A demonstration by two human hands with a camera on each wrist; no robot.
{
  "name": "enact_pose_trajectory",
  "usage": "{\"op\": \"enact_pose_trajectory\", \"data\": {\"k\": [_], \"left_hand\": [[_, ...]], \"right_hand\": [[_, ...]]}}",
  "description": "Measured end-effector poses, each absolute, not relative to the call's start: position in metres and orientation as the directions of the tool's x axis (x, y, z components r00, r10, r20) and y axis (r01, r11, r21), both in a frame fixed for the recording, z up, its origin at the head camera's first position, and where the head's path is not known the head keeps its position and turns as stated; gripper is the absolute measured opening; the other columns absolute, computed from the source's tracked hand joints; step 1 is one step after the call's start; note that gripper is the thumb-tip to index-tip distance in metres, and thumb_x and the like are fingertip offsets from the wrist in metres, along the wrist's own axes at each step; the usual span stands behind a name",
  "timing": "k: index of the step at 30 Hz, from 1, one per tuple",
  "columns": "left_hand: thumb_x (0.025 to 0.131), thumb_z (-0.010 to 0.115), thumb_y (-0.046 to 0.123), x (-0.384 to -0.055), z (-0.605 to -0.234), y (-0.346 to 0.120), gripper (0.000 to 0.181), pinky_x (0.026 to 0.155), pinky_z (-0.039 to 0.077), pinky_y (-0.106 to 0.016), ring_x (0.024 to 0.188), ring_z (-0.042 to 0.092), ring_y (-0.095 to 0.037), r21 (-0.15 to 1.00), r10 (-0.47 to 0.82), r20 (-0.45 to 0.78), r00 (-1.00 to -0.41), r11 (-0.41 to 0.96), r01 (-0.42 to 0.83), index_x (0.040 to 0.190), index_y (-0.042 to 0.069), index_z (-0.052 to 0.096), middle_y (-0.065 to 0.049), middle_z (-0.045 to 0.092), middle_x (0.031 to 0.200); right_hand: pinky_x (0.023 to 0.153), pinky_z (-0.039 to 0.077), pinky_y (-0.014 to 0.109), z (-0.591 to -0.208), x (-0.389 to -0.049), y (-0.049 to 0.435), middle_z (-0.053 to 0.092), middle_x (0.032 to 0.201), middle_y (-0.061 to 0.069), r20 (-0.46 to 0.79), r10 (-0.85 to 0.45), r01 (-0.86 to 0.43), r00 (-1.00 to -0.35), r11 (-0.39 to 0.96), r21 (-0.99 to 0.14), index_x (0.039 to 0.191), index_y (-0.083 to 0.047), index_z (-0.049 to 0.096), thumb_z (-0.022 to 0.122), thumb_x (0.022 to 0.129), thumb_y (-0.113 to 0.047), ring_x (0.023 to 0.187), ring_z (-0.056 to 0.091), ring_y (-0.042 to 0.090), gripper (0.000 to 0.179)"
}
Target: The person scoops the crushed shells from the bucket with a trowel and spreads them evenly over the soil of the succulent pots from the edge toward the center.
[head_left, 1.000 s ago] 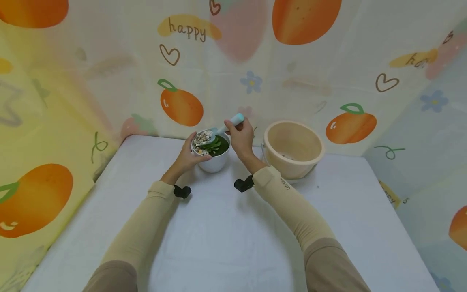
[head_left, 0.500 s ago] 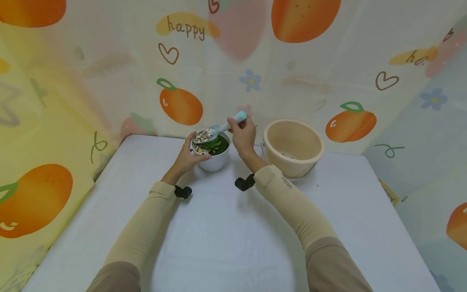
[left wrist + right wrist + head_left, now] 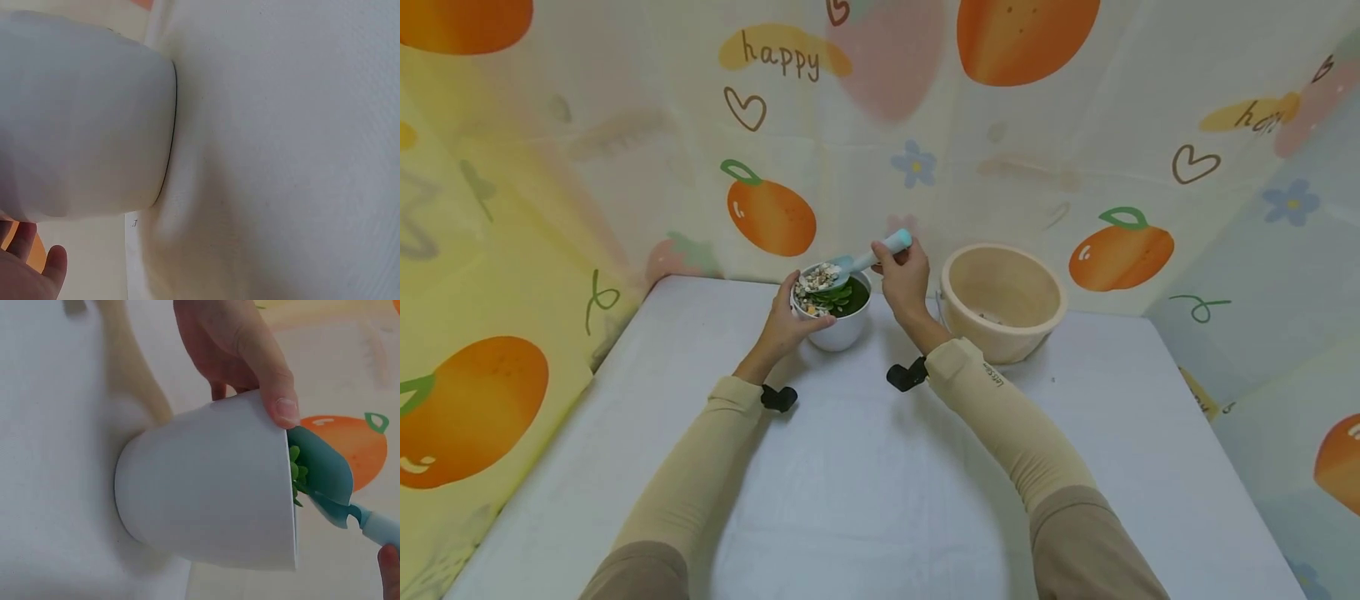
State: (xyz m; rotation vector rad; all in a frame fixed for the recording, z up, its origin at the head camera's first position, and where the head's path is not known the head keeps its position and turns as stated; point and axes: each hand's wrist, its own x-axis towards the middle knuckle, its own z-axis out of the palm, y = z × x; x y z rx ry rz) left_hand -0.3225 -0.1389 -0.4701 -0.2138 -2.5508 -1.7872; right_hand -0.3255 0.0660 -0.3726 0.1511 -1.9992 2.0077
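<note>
A white flowerpot stands on the table, with a green leafy plant, dark soil and pale pebbles inside its rim. My left hand grips the pot from the left, its thumb at the front rim and fingers round the far side. In my right hand, a small trowel with a pale handle and teal blade is pinched by the handle. Its blade, heaped with pebbles, tilts down over the pot's left part. The right wrist view shows the blade's underside close to the leaves.
A beige bucket with a few pebbles at its bottom stands just right of my right hand. A white cloth covers the table. Behind it hangs a fruit-print curtain, close to the pot and bucket.
My right hand and the trowel's handle have shifted slightly right and up. The pebble-laden blade stays over the pot, and my left hand keeps its grip.
</note>
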Motion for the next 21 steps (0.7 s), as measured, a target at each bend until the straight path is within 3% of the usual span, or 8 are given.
{"op": "enact_pose_trajectory", "data": {"k": [8, 15, 21], "left_hand": [[0.078, 0.081, 0.032, -0.3211, -0.4708, -0.1366, 0.109, 0.12, 0.018, -0.055, 0.147, 0.021, -0.03, 0.938, 0.097, 0.109, -0.989, 0.32, 0.134, 0.157, 0.017, 0.008, -0.012, 0.017, 0.161], [0.08, 0.08, 0.028, -0.3189, -0.4665, -0.1353, 0.107, 0.121, 0.016, -0.055, 0.148, 0.019, -0.031, 0.937, 0.103, 0.118, -0.988, 0.317, 0.145, 0.157, 0.014, 0.007, -0.013, 0.016, 0.161], [0.081, 0.079, 0.023, -0.3181, -0.4655, -0.135, 0.106, 0.121, 0.017, -0.055, 0.148, 0.02, -0.032, 0.941, 0.104, 0.099, -0.99, 0.315, 0.127, 0.157, 0.013, 0.005, -0.014, 0.017, 0.161]], "right_hand": [[0.089, 0.057, 0.042, -0.3762, -0.3257, 0.0654, 0.064, 0.105, 0.021, 0.275, 0.14, -0.279, -0.951, -0.01, -0.96, 0.116, 0.008, 0.053, 0.064, 0.094, -0.015, 0.104, 0.066, 0.035, 0.033], [0.082, 0.058, 0.029, -0.3761, -0.3257, 0.064, 0.064, 0.102, 0.018, 0.286, 0.153, -0.288, -0.946, 0.014, -0.958, 0.113, 0.005, 0.054, 0.064, 0.095, -0.016, 0.1, 0.067, 0.033, 0.029], [0.081, 0.059, 0.028, -0.3776, -0.324, 0.0622, 0.064, 0.101, 0.017, 0.291, 0.15, -0.29, -0.945, 0.025, -0.957, 0.109, 0.002, 0.054, 0.064, 0.095, -0.016, 0.099, 0.067, 0.031, 0.026]]}}
